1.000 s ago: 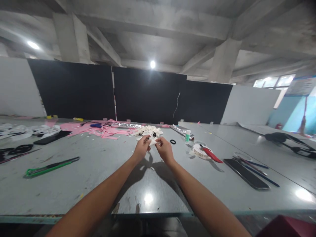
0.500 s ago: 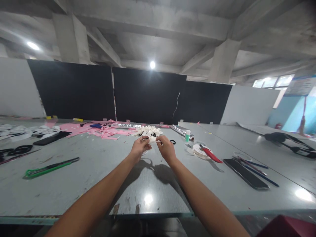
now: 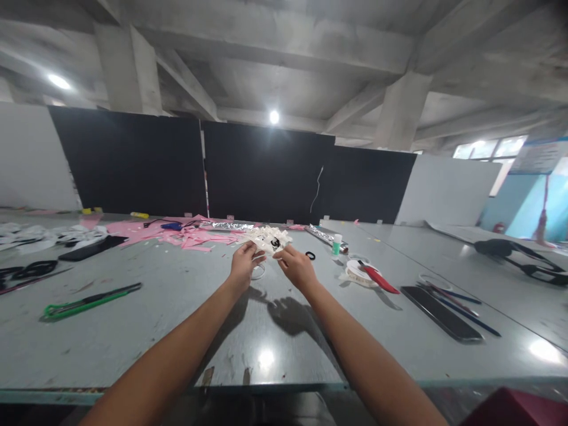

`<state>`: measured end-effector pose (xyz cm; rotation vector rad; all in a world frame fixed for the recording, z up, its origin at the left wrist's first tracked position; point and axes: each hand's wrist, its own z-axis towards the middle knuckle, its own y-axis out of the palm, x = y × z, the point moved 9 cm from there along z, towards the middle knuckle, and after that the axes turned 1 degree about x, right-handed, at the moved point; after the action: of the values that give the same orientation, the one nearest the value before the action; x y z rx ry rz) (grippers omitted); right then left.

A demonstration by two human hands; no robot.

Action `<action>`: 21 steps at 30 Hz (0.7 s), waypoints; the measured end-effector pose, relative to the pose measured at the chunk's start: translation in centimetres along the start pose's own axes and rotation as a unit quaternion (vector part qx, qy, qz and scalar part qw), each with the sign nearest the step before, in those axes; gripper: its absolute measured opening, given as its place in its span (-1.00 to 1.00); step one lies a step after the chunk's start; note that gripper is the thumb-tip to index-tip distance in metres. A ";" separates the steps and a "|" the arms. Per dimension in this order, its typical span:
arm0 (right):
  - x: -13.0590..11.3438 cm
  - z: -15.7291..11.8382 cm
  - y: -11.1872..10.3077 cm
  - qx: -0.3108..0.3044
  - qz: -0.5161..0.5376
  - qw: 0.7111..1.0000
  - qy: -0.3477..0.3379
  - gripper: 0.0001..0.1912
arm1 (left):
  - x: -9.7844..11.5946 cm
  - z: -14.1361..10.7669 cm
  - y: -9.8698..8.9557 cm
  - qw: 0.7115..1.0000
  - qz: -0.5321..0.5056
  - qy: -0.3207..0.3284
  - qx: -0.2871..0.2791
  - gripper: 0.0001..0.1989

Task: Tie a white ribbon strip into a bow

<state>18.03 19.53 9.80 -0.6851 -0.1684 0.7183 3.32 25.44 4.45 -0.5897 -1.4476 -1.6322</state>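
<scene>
My left hand [image 3: 243,265] is closed, thumb and fingers pinched on a thin white strip. Below its fingertips shows a loop of white strip [image 3: 258,272], close over the table. My right hand [image 3: 296,266] is also closed, its fingertips pinched at the other end of the pale strip. Just behind both hands lies a heap of cream-white scraps [image 3: 270,234] with black bits in it. Where the strip crosses in front of this heap, its outline is hard to make out. A small black ring [image 3: 310,255] lies right of my right hand.
On the grey table [image 3: 177,331], a green utility knife [image 3: 91,302] lies left. Right are a white tape roll [image 3: 360,273] with a red-handled tool [image 3: 379,278], a small green-and-white bottle [image 3: 336,244] and a dark flat slab [image 3: 441,313]. Pink scraps [image 3: 195,235] spread behind, before black panels [image 3: 266,171].
The hands have shifted slightly; my left hand moved a little left and up, and the right fingertips moved left and turned lower. The strip between them now overlaps the heap behind.
</scene>
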 end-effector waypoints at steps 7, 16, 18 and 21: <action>2.1 0.3 -2.5 0.115 0.207 0.967 0.091 -0.68 | 0.2 -1.2 3.3 0.981 0.122 0.002 -0.153 -0.80; 2.7 -0.5 4.3 -0.054 0.422 0.884 0.192 -0.64 | 0.8 -1.8 3.9 0.946 0.242 0.121 -0.178 -0.78; 2.7 -0.9 4.9 -0.038 0.453 0.858 0.237 -0.68 | 1.0 -1.7 3.6 0.948 0.245 0.129 -0.156 -0.75; 2.6 -1.1 5.4 -0.009 0.516 0.817 0.257 -0.68 | 1.4 -1.9 3.6 0.949 0.247 0.136 -0.141 -0.72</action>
<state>17.42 23.62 5.39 -0.9599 0.7688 1.5303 5.95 23.38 7.21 -0.7805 -0.7879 -1.4483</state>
